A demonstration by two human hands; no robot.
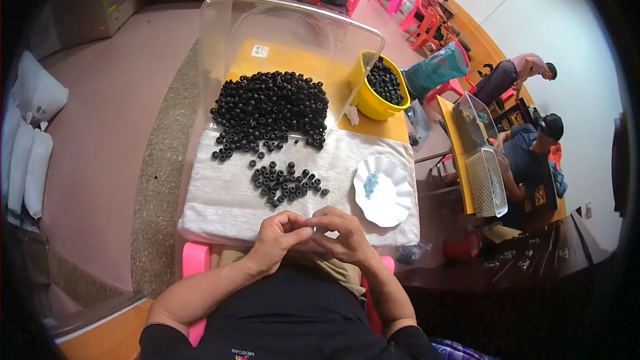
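Many round, holed black beads (pixel 288 178) lie on white cloth (pixel 212 200), ahead of the left hand (pixel 279 237) and right hand (pixel 341 237), whose fingertips meet near the table's (pixel 390 131) front edge; whether either grip clamps something, I cannot tell. Leftward, cloth is open.

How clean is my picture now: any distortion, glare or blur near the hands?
Head view: the speckled floor strip bows and the corners go black; the clear tray shows a faint sheen; the left hand and right hand look fairly sharp, but anything pinched there is too small to tell.
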